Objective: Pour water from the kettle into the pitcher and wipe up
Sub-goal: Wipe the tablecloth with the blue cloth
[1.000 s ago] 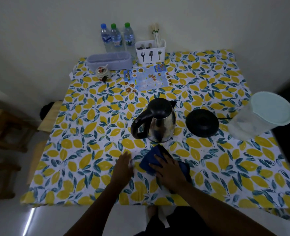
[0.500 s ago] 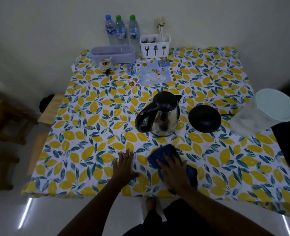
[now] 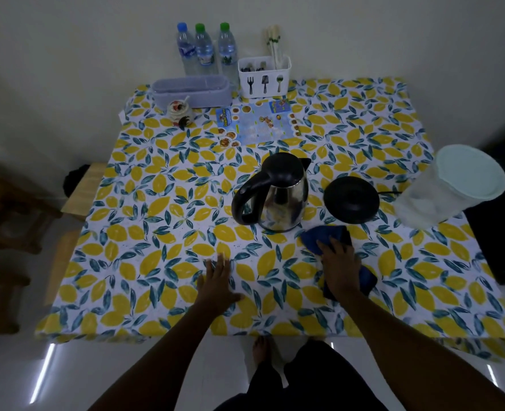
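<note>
A steel kettle point(image 3: 277, 197) with a black lid and handle stands mid-table, off its round black base point(image 3: 351, 199) just to the right. The clear plastic pitcher point(image 3: 449, 189) with a pale lid sits at the table's right edge. My right hand point(image 3: 338, 265) presses flat on a dark blue cloth point(image 3: 323, 236) in front of the kettle and base. My left hand point(image 3: 219, 284) lies flat on the lemon-print tablecloth point(image 3: 144, 232), fingers spread, holding nothing.
Along the far edge stand three water bottles point(image 3: 205, 50), a white cutlery caddy point(image 3: 264, 75), a lavender box point(image 3: 190, 90), a small jar point(image 3: 180, 109) and a blue menu sheet point(image 3: 258, 123). Wooden stools point(image 3: 14, 209) stand to the left of the table.
My right hand has slid the blue cloth rightward, from in front of the kettle toward the black base. My left hand has opened out flat on the tablecloth.
</note>
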A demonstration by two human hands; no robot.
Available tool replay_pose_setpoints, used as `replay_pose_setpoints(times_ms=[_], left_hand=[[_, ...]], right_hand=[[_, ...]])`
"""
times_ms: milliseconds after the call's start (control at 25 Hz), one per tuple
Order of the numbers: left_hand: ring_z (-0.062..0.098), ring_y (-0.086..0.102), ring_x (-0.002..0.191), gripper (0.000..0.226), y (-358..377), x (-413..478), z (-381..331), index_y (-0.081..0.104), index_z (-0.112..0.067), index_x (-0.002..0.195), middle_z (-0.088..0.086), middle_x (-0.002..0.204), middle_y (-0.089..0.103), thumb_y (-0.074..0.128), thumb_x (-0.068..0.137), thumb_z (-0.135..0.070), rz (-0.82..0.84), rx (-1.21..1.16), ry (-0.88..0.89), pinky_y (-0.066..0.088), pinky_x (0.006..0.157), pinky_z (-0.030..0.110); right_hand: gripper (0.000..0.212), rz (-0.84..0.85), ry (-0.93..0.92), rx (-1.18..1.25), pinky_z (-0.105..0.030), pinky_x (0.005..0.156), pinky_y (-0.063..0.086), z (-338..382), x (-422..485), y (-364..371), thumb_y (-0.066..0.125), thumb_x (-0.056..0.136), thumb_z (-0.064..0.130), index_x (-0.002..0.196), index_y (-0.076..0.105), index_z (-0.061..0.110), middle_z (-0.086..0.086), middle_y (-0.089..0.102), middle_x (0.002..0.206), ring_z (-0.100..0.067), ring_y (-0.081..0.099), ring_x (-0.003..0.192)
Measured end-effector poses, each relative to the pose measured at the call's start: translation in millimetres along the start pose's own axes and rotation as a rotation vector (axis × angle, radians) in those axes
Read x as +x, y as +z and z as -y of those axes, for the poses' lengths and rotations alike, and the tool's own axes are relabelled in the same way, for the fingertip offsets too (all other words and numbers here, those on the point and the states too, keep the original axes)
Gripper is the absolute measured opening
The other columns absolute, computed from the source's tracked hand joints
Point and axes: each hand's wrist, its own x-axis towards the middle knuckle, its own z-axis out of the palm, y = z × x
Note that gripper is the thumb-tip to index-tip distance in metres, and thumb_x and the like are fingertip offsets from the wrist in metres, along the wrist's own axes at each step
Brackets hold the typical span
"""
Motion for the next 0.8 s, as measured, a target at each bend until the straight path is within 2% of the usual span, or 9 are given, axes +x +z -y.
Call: replay_pose_setpoints(times_ms=[80,240,320,440,520,640,720,800], left_hand=[[0.032,-0.018,0.147,0.098,5.5,-3.5,-8.0,-0.005,-0.019,0.152,0.005,0.161,-0.020,0.052,0.085,-0.064,-0.046,-0.015,0.033,0.005,0.118,0.058],[0.027,-0.017,0.148,0.080,28.0,-11.4,-51.0,0.000,-0.022,0.153,0.000,0.163,-0.015,0.045,0.094,-0.052,-0.055,0.014,0.139,0.003,0.120,0.054],[0.026,-0.017,0.148,0.079,33.2,-9.9,-79.8,-0.003,-0.021,0.152,0.000,0.162,-0.016,0.044,0.096,-0.050,-0.036,0.050,0.215,0.002,0.121,0.052],[0.025,-0.017,0.149,0.077,29.6,-5.2,-122.4,-0.003,-0.020,0.152,0.000,0.163,-0.015,0.043,0.097,-0.048,-0.023,0.041,0.310,0.002,0.122,0.051],[0.025,-0.016,0.149,0.075,27.3,0.7,-151.4,-0.001,-0.020,0.153,0.000,0.163,-0.013,0.041,0.097,-0.049,-0.039,0.068,0.348,0.002,0.122,0.051],[0.025,-0.014,0.149,0.075,28.5,11.8,-188.1,-0.002,-0.019,0.152,0.001,0.163,-0.013,0.038,0.097,-0.052,-0.040,0.146,0.367,0.003,0.122,0.052],[0.025,-0.013,0.149,0.076,34.3,17.6,-205.2,-0.002,-0.021,0.152,0.000,0.163,-0.013,0.039,0.097,-0.052,-0.026,0.135,0.364,0.005,0.121,0.053],[0.024,-0.014,0.149,0.075,41.8,20.6,-212.3,-0.002,-0.022,0.152,-0.001,0.162,-0.015,0.039,0.097,-0.052,-0.024,0.101,0.362,0.005,0.121,0.053]], right_hand=[[0.053,-0.002,-0.050,-0.045,-0.057,0.091,0.045,1.4,-27.1,10.7,0.055,0.093,0.020,0.143,0.038,0.030,-0.008,0.036,0.152,-0.041,0.039,0.128],[0.053,0.036,-0.084,-0.068,-0.053,0.068,0.057,-26.6,-69.7,18.6,0.078,0.073,0.007,0.122,0.064,0.020,-0.017,0.063,0.126,-0.044,0.061,0.095],[0.055,0.035,0.003,-0.024,-0.052,0.070,0.056,-53.8,-73.2,10.2,0.077,0.072,0.005,0.124,0.063,0.018,-0.018,0.060,0.129,-0.045,0.059,0.099],[0.052,-0.043,0.195,0.049,-0.052,0.082,0.051,-102.2,-61.8,-8.9,0.066,0.084,0.012,0.133,0.053,0.018,-0.017,0.051,0.140,-0.044,0.052,0.111],[0.053,-0.079,0.241,0.058,-0.053,0.085,0.050,-132.0,-53.3,-17.7,0.060,0.089,0.018,0.140,0.045,0.019,-0.016,0.043,0.147,-0.043,0.047,0.117],[0.059,-0.100,0.212,0.115,-0.057,0.096,0.044,-152.5,-46.7,-15.0,0.050,0.094,0.037,0.147,0.031,0.020,-0.015,0.029,0.156,-0.044,0.036,0.133],[0.072,-0.104,0.165,0.112,-0.059,0.103,0.035,-159.9,-49.1,-4.2,0.031,0.090,0.060,0.148,0.027,0.017,-0.016,0.027,0.156,-0.042,0.028,0.140],[0.085,-0.095,0.130,0.119,-0.060,0.105,0.031,-164.1,-49.2,2.5,0.009,0.086,0.071,0.148,0.027,0.017,-0.016,0.028,0.156,-0.041,0.026,0.142]])
